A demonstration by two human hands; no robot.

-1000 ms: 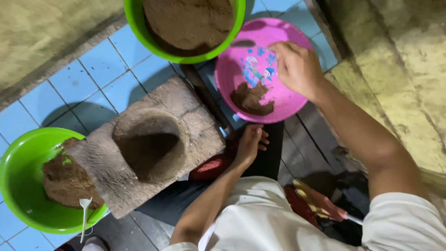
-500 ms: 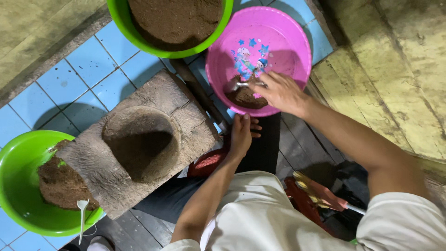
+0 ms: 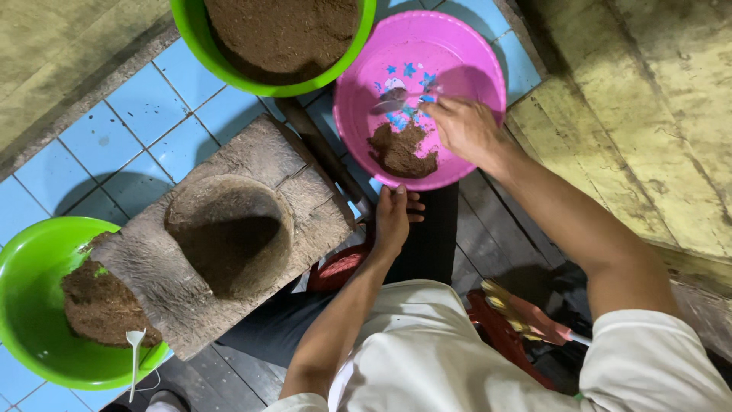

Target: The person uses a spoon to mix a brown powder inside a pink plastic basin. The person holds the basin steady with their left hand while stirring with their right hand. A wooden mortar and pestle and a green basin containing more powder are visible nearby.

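Three bowls crowd the wooden mortar block (image 3: 229,244); little free floor. Right hand (image 3: 465,126) grips a spoon (image 3: 396,103) inside pink bowl (image 3: 465,57), above brown paste (image 3: 400,152). Left hand (image 3: 393,221) loosely curled on knee.

The pink basin (image 3: 488,69) is mostly bare inside, with room around the small brown heap (image 3: 402,151) at its near rim. Its left edge nearly touches the upper green basin (image 3: 191,30), which is filled with brown material. The wooden block (image 3: 305,206) with its open hollow (deep, shadowed) crowds the middle, one corner resting over the lower green basin (image 3: 30,305). Bare blue tiled floor (image 3: 114,130) lies open between block and wall. A dark strip runs between block and pink basin.
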